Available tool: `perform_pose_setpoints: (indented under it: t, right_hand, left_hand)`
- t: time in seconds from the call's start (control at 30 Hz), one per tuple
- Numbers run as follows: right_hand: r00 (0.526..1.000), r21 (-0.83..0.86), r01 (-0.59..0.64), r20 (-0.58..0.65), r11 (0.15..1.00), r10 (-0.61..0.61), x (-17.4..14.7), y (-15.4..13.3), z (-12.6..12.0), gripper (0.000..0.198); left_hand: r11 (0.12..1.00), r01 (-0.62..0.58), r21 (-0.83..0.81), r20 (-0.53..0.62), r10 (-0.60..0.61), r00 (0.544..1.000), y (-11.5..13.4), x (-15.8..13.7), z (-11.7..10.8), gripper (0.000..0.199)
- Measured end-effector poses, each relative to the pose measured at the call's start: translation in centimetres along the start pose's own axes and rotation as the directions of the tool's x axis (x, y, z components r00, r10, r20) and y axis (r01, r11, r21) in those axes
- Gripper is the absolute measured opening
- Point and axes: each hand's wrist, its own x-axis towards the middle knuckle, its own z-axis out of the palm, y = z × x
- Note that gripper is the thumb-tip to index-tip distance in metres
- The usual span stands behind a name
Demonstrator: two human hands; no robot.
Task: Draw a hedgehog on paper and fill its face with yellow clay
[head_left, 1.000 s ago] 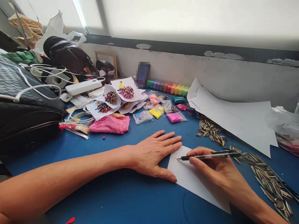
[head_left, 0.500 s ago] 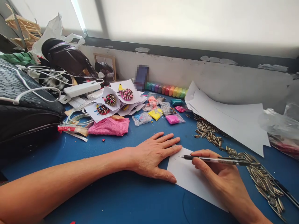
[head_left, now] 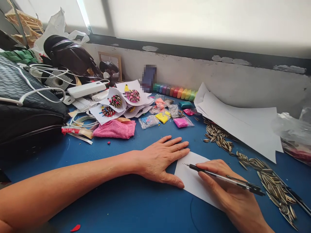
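Blue counter [head_left: 116, 200], matte, running back to a low wall [head_left: 238, 81] of pale, scuffed plaster. Above the wall, a dark window ledge [head_left: 184, 50] with chipped white patches. Higher still, a wide frosted window [head_left: 194, 19], glowing with soft, even daylight. At far left, a bright vertical strip [head_left: 83, 14] beside a darker frame. Diffuse light throughout, shadows faint.

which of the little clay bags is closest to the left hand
The magenta bag. It lies straight beyond the left hand's fingers, while the yellow bag and blue bag sit farther back toward the wall.
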Motion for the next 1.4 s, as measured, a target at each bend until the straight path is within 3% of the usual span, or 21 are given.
perform_pose_setpoints:
  t: [0.3,1.4]
  right_hand:
    - [0.997,-0.049,0.066,0.048,0.997,-0.064,0.5,-0.8,-0.1,0.015]
    - [0.999,-0.116,-0.008,0.031,0.993,0.012,0.5,-1.2,-0.3,0.013]
  left_hand:
    - [1.000,0.016,0.011,0.022,-0.016,1.000,0.2,0.0,-0.1,0.090]
    - [1.000,0.011,0.000,0.021,-0.011,1.000,0.0,0.1,-0.1,0.091]
